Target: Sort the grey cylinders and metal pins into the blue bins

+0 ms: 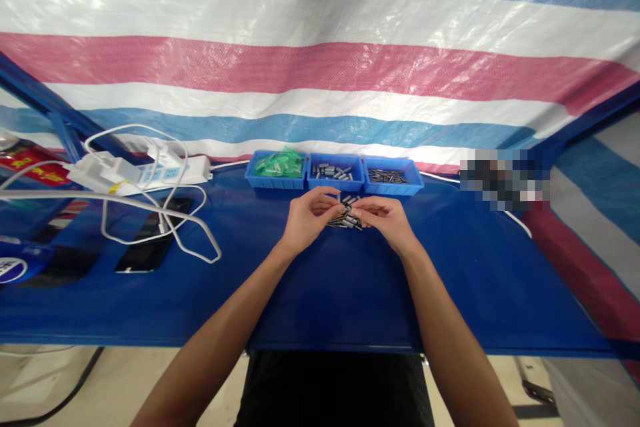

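Note:
My left hand (pixel 311 217) and my right hand (pixel 384 216) come together over a small heap of metal parts (pixel 354 221) on the blue table. In the heap lie silver cylinders and thin dark pins. The thumb and fingers of each hand are drawn into a pinch, and the fingertips nearly meet. Whatever sits between them is too small to name. Just behind the hands stands a blue bin of silver cylinders (pixel 361 181). To its right is a blue bin of thin pins (pixel 416 184), and to its left a blue bin with green plastic bags (pixel 278 165).
On the left, a white power strip (pixel 187 172) with plugs and looping white cables (pixel 200 240) lies by a black phone (pixel 145 250). A red can or bottle (pixel 37 163) and a blue item (pixel 23 260) are farther left. Striped sheeting (pixel 320 67) hangs behind.

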The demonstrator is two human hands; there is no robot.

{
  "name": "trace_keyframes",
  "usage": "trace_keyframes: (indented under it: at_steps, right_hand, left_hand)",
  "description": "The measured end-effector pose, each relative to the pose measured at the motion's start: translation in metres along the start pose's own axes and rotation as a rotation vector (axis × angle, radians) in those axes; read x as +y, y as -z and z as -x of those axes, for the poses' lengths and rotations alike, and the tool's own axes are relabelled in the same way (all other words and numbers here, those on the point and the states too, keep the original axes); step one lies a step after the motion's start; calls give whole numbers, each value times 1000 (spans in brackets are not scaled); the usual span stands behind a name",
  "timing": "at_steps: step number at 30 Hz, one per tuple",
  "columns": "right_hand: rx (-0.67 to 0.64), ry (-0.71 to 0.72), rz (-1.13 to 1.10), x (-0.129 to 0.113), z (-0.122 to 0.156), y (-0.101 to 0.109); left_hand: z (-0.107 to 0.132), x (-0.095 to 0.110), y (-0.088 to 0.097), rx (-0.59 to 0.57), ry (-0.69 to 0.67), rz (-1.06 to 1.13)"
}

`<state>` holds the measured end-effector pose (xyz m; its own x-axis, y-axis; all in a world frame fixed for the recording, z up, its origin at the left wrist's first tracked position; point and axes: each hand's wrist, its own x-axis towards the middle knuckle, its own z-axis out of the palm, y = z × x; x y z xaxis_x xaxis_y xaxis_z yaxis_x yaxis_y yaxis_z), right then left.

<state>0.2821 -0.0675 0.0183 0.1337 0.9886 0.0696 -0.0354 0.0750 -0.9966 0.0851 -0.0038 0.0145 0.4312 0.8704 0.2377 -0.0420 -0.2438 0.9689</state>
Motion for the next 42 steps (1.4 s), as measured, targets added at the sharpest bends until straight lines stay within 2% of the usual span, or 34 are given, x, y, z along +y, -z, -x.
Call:
trace_keyframes:
  at_steps: [4,7,10,12,14,19,25,35,42]
  right_hand:
    - [11,-6,10,1,0,-2]
    - [77,1,40,2,-2,-1]
    - [277,65,65,5,-6,4]
    - [437,121,70,8,-9,8]
    - [536,145,68,12,-12,14]
    - [546,96,11,21,-15,23]
    - [556,106,34,20,-13,21]
    - [546,97,34,22,-14,21]
    - [522,70,19,20,-14,20]
  left_hand:
    - [-2,0,5,-37,-28,-62]
    - [-5,1,17,-83,-130,-285]
    - [-8,2,33,-176,-267,-576]
    - [-9,0,41,-242,-309,-689]
    - [-9,-3,46,-286,-317,-754]
    - [-11,-16,47,-314,-303,-835]
    - [-14,-27,46,-349,-363,-733]
    - [-12,-30,43,-323,-387,-767]
    - [-14,-31,45,-363,-359,-744]
